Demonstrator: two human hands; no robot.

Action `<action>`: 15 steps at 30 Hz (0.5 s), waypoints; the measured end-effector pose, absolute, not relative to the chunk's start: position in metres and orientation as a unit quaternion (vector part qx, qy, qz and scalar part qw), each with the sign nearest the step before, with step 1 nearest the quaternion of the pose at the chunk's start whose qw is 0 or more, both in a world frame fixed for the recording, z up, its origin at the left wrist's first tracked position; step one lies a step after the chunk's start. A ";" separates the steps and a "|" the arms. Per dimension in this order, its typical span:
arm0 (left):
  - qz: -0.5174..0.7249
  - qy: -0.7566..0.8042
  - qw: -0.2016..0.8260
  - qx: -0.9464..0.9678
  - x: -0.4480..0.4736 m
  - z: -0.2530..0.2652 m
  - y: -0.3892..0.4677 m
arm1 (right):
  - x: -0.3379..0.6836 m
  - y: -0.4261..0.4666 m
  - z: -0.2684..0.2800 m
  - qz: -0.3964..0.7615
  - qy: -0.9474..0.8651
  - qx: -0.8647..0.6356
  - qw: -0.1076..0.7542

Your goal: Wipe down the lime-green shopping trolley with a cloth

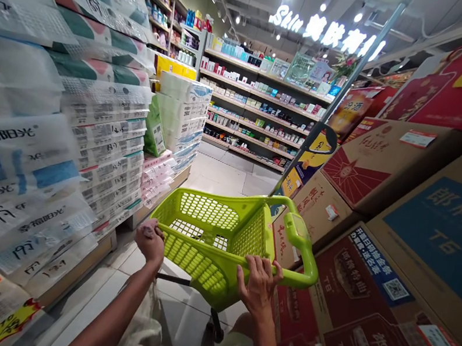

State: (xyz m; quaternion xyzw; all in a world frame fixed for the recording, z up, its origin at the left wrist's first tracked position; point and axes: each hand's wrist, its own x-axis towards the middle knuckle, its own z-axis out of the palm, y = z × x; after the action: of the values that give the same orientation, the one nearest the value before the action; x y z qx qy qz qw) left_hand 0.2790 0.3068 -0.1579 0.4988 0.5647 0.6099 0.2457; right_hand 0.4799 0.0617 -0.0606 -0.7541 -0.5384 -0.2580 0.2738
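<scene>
A lime-green plastic shopping cart point(200, 250) stands side-on in front of me, its perforated basket holding nothing that I can see. My left hand point(151, 245) is closed at the basket's far-left corner, with a crumpled greyish-pink cloth point(150, 229) in its fingers against the rim. By the handle end, my right hand point(259, 284) has its fingers hooked over the near rim and its thumb on the outer side. The cart's thick curved handle point(308, 263) is just right of that hand.
Stacked paper packs point(108, 135) with handwritten prices rise on the left. Cardboard boxes point(357, 159) are piled close on the right, beside a slanting metal pole point(353, 75). Shelves of small goods point(266, 93) line the back. Tiled floor point(223, 169) runs between the stacks.
</scene>
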 end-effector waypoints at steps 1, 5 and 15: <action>0.614 0.574 0.241 0.485 0.283 -0.159 0.301 | 0.480 0.062 -0.062 -0.261 -0.536 -0.755 0.274; 0.601 0.523 0.260 0.547 0.310 -0.173 0.254 | 0.475 0.064 -0.065 -0.271 -0.535 -0.755 0.266; 0.631 0.592 0.209 0.457 0.284 -0.167 0.315 | 0.500 0.023 -0.039 -0.383 -0.481 -0.758 0.219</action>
State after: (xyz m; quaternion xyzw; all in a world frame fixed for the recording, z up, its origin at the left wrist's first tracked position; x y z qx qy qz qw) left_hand 0.2840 0.3146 -0.1672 0.4567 0.5917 0.6306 0.2091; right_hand 0.4995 0.0234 -0.0393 -0.7578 -0.4809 -0.3830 0.2185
